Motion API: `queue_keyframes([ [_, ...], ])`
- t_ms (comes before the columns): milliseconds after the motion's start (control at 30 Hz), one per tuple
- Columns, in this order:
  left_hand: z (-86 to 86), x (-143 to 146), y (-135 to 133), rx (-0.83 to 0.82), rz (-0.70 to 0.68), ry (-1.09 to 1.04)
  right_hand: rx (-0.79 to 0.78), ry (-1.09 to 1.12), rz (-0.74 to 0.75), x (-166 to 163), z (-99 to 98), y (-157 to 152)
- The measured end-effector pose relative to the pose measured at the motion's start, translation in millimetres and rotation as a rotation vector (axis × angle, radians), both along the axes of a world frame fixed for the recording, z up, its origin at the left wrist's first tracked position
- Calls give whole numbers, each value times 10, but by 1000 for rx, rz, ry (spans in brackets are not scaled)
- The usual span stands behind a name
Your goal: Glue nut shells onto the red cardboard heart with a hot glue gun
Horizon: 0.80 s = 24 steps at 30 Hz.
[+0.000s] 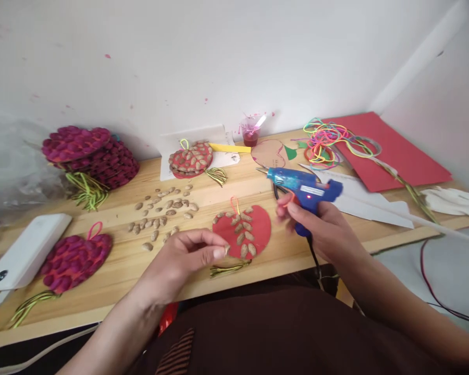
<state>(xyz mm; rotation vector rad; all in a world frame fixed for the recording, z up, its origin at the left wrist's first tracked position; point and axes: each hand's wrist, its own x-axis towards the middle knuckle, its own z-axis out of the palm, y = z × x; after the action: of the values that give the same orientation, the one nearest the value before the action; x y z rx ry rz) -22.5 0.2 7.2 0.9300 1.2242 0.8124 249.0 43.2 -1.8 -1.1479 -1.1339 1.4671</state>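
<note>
In my right hand (316, 224) is a blue hot glue gun (297, 183), its nozzle pointing left and a small red light lit on its body. My left hand (191, 252) is closed in a pinch on a small pale seed (227, 249), mostly hidden by the fingertips. Just beyond that pinch lies a red paper disc (261, 229) with several mottled seeds stuck on it in a branching pattern. An orange loop (234, 204) tops the disc, and a green-black tassel (230, 269) hangs from its lower edge. Loose seeds (156, 223) are scattered left of the disc.
Purple seed-covered discs (89, 156) are stacked at back left; another (78, 260) lies beside a white power bank (31, 250). A seed-covered disc (191, 159), a cup of red liquid (251, 133), tangled cords (328, 140) and red sheets (394, 151) line the back.
</note>
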Motion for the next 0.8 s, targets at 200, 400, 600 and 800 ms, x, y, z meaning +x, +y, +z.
queue_keyframes([
  [200, -10, 156, 168, -93, 220, -402, 18, -133, 118, 63, 204, -376],
  [400, -11, 231, 184, -72, 220, -471, 195, -290, 218, 71, 182, -517],
  [600, 36, 298, 151, 2, 228, -422, 473, -413, 310, 42, 205, -517],
  [800, 63, 324, 119, 49, 233, -392, 516, -414, 315, 52, 126, -537],
])
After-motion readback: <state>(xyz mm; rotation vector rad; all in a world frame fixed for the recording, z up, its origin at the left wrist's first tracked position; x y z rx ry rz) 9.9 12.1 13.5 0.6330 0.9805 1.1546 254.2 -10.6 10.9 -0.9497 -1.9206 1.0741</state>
